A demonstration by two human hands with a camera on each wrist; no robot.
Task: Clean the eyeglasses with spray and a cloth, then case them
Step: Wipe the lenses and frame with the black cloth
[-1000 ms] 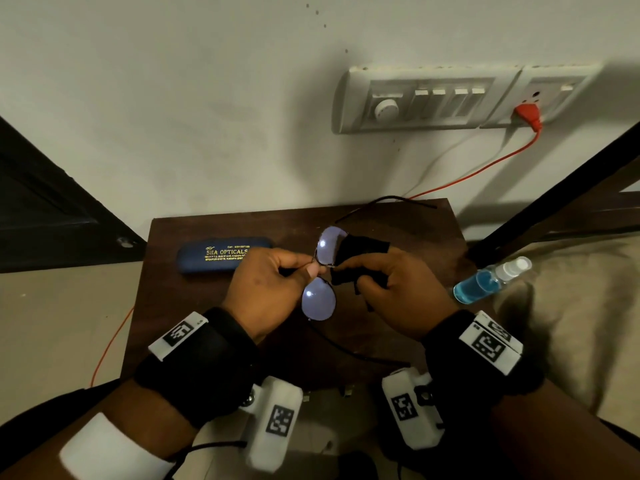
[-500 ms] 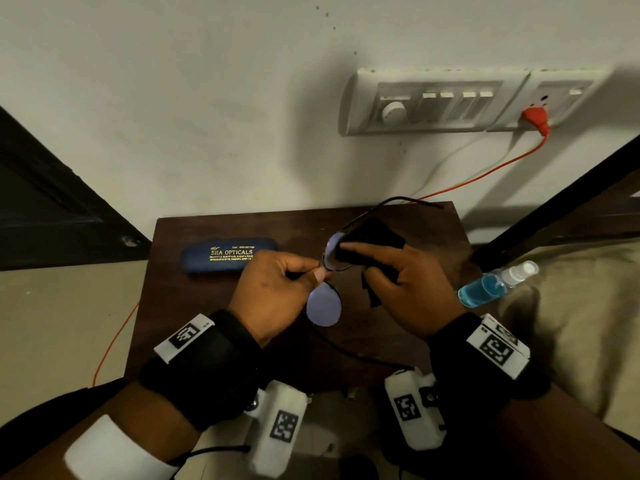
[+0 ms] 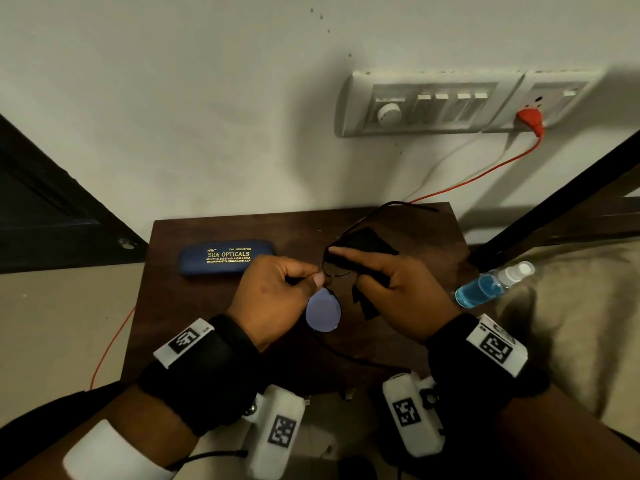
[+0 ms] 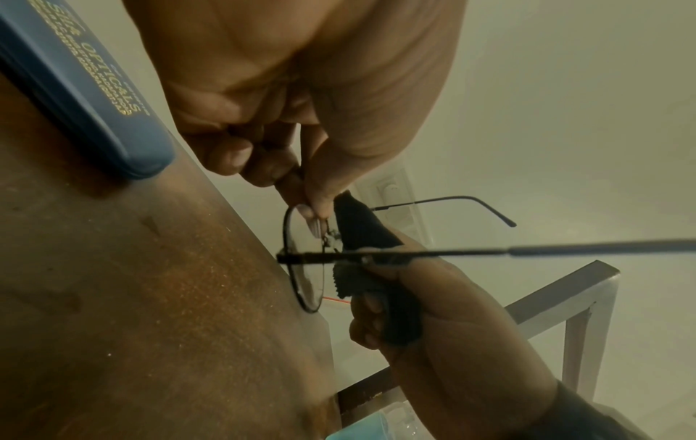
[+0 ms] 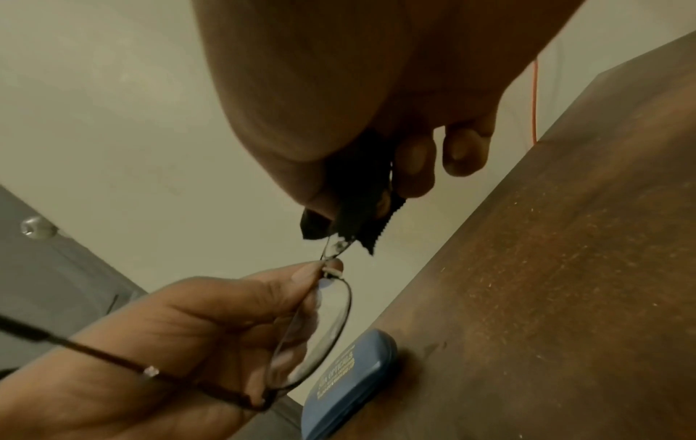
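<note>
Thin dark-framed eyeglasses (image 3: 323, 311) hang above the small brown table (image 3: 194, 313), temples unfolded. My left hand (image 3: 277, 292) pinches the frame at the bridge (image 5: 329, 269), thumb against forefinger. My right hand (image 3: 391, 289) holds a black cloth (image 3: 367, 242) folded around the far lens (image 4: 361, 235), thumb on one side and fingers on the other, so that lens is mostly hidden. The near lens (image 4: 305, 268) is bare. A closed blue case (image 3: 227, 256) lies on the table's far left. The spray bottle (image 3: 491, 285) of blue liquid lies right of the table.
A white switchboard (image 3: 450, 102) sits on the wall behind, with a red plug and an orange cable (image 3: 485, 174) running down past the table. Beige fabric (image 3: 571, 323) lies to the right under the bottle. A dark frame (image 3: 554, 209) slants at the right.
The cloth in my right hand has slid over the far lens and now covers more of it. The near lens has tilted and dropped slightly. My left hand keeps its pinch.
</note>
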